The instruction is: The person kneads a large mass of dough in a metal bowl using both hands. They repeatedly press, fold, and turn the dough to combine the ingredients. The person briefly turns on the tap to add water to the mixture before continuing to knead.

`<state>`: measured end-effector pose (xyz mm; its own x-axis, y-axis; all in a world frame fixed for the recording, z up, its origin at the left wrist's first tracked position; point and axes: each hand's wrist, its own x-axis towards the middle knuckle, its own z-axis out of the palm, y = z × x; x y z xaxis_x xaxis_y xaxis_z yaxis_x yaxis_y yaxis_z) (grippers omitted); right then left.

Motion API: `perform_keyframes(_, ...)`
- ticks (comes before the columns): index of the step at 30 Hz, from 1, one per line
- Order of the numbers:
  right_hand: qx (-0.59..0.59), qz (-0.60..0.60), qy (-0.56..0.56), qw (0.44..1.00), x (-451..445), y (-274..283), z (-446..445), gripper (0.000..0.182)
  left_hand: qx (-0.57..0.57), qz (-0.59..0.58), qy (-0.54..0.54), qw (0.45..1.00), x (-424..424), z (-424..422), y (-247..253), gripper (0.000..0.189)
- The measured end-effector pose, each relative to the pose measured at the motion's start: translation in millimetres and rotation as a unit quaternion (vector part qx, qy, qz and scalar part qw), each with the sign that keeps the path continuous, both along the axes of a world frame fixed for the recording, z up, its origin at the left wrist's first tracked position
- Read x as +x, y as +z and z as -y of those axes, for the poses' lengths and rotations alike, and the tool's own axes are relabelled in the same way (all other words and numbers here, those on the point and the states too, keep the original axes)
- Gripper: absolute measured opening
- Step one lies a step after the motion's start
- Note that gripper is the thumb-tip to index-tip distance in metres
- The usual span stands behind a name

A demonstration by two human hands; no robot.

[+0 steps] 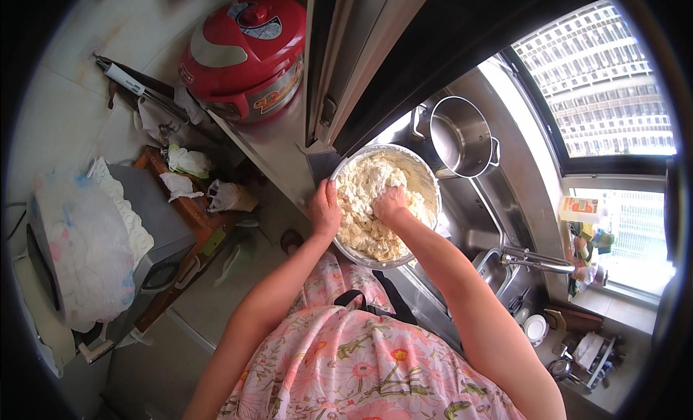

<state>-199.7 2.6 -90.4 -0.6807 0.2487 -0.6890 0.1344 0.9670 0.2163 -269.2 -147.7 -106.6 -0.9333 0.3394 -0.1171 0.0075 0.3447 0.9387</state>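
Note:
A round metal mixing bowl is in front of my body at the edge of the sink counter. Shaggy, pale yellow dough with loose floury clumps fills most of it, and smears coat the bowl's inner wall. My left hand grips the rim on the left side, its thumb along the edge and its other fingers largely hidden. Pressed into the middle of the dough is my right hand, its fingers curled and partly buried.
A large steel pot stands beyond the bowl, by the sink and faucet. On the left-hand counter sits a red electric cooker. Dishes lie at the lower right; a plastic-covered appliance is at far left.

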Motion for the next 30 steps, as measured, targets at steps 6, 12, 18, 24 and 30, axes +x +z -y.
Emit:
perform_keyframes(6,0.026,-0.089,-0.025,0.995,-5.8,-20.1,-13.2,0.021,-0.01,-0.004,0.007,1.0,2.7,1.2,0.9,0.033)
perform_keyframes(12,-0.016,-0.133,-0.15,0.98,-15.3,-16.4,-12.8,0.021,-0.008,-0.035,0.01,0.999,1.2,0.1,0.7,0.034)
perform_keyframes(18,-0.124,-0.161,-0.181,0.962,24.3,-10.2,-18.6,0.033,-0.048,-0.026,-0.03,0.998,-1.8,2.7,-1.0,0.036)
perform_keyframes(24,-0.183,-0.25,-0.162,0.937,78.3,-22.7,8.5,0.028,-0.103,-0.199,-0.168,0.96,-28.8,-11.9,20.7,0.046)
perform_keyframes(30,-0.233,-0.212,-0.108,0.943,68.1,-31.4,6.3,0.024,-0.251,-0.297,-0.37,0.844,-59.0,-70.7,44.5,0.07)
